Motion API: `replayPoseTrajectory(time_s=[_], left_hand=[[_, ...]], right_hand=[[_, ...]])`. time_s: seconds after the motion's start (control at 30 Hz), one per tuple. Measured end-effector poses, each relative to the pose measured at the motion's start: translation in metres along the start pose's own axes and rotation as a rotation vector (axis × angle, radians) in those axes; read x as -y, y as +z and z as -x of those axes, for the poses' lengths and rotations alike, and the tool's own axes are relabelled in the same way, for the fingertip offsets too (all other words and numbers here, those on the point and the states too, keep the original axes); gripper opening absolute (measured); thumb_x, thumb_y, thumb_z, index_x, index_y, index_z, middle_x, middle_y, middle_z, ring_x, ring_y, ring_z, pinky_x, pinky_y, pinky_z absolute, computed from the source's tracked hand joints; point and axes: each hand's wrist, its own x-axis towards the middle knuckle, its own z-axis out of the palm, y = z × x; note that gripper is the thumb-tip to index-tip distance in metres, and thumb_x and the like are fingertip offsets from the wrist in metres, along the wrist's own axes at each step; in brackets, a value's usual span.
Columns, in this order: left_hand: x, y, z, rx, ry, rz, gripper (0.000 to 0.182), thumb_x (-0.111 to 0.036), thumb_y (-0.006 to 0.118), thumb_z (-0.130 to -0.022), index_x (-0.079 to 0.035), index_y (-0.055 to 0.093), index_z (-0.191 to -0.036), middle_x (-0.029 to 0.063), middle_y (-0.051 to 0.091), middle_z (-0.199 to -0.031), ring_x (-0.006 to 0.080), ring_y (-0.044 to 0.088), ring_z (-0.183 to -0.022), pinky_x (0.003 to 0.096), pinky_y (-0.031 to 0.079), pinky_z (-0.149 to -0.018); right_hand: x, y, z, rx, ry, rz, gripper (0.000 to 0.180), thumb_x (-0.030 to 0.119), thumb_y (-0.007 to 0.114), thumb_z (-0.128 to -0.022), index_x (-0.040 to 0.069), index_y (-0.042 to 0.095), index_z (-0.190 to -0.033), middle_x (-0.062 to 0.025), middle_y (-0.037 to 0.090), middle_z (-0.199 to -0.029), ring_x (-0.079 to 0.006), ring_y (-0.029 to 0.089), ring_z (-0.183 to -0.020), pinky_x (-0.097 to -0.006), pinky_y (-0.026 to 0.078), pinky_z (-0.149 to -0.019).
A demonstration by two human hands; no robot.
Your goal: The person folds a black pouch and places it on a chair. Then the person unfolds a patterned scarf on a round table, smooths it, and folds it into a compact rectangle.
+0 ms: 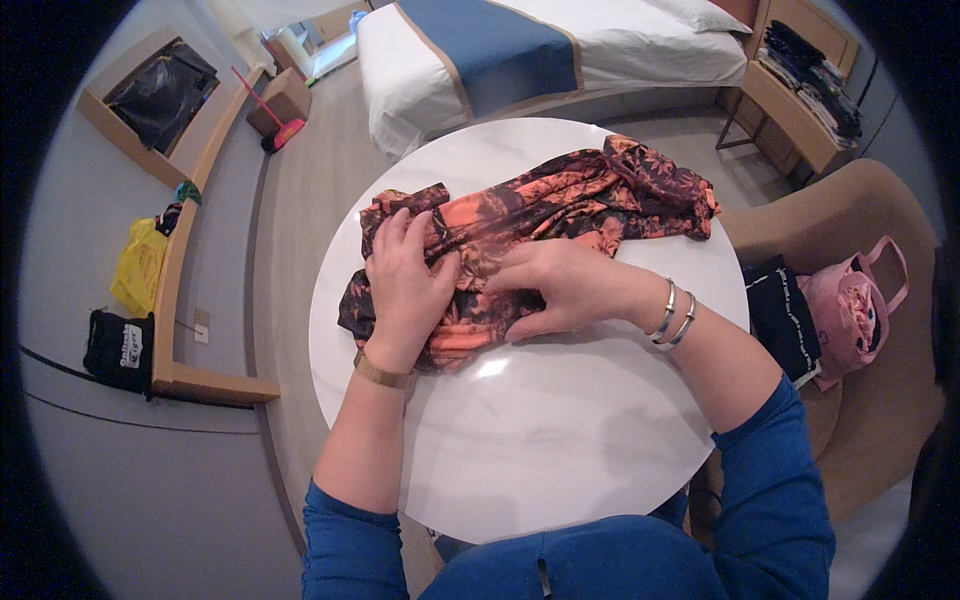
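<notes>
A garment of orange, black and dark purple printed fabric (517, 202) lies bunched lengthwise across a round white marble-patterned table (570, 442). A sleeve-like part (660, 180) reaches toward the table's right edge. My left hand (409, 274) rests on the garment's left end, its fingers a little apart and a gold-coloured band on the wrist. Over the middle, near the lower edge, my right hand (555, 281) is curved with thumb and fingers apart. Whether its fingertips touch the cloth is hard to tell. Two silver bangles (675, 315) circle my right wrist.
Beyond the table stands a bed (645, 52) with a blue runner (502, 52). On the right, a tan armchair (877, 202) holds a pink bag (847, 315) and dark cloth (784, 315). Stacked clothes (814, 82) sit on a wooden desk. A yellow bag (141, 262) is at the left ledge.
</notes>
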Motion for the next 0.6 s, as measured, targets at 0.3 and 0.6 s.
replayPoseTrajectory(time_s=[0.3, 0.6], left_hand=[[-0.002, -0.003, 0.0, 0.024, -0.011, 0.061, 0.057, -0.024, 0.079, -0.082, -0.001, 0.061, -0.131, 0.0259, 0.051, -0.144, 0.0412, 0.05, -0.133, 0.0463, 0.041, -0.113], [-0.001, 0.001, 0.0, 0.064, 0.002, 0.087, 0.053, -0.028, 0.078, -0.081, -0.004, 0.063, -0.127, 0.019, 0.052, -0.142, 0.0379, 0.045, -0.137, 0.0531, 0.041, -0.106]], right_hand=[[0.011, -0.016, -0.004, 0.096, 0.06, -0.21, 0.019, 0.021, 0.074, -0.085, 0.005, 0.076, -0.095, -0.0122, 0.071, -0.084, -0.027, 0.069, -0.081, -0.0394, 0.055, -0.073], [0.017, -0.026, -0.002, 0.184, 0.053, -0.678, 0.032, 0.019, 0.081, -0.087, 0.001, 0.071, -0.11, -0.0107, 0.07, -0.107, -0.0211, 0.066, -0.101, -0.0334, 0.051, -0.093]])
